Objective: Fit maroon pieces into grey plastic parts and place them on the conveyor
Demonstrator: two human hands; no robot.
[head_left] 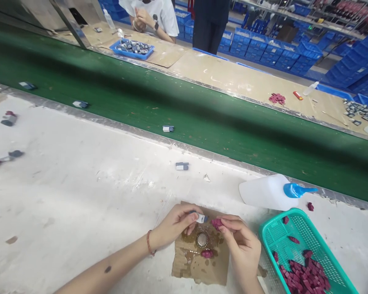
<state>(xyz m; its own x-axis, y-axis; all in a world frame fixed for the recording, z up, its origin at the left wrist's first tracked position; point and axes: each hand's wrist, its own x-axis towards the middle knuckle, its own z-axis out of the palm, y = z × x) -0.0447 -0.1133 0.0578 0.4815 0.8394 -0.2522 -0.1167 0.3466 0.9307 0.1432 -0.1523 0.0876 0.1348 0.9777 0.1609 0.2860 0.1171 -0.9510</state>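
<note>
My left hand (184, 220) pinches a small grey-and-white plastic piece (201, 218) above a stained cardboard sheet (184, 265). Close beside it, my right hand (241, 241) holds a small maroon piece (216, 223) between thumb and fingers; a narrow gap seems to separate the two parts. Under the hands, a round metal cap (202, 240) rests on the cardboard. Just below that cap lies another maroon piece (207, 254). To the right, a teal basket (265, 228) contains many maroon pieces (306, 273).
A white squeeze bottle (263, 191) with a blue nozzle lies behind the basket. One grey-and-white piece (182, 166) sits near the green conveyor belt (202, 114), which carries several more. Across it, a person (159, 18) sits by a blue tray (131, 54) of parts.
</note>
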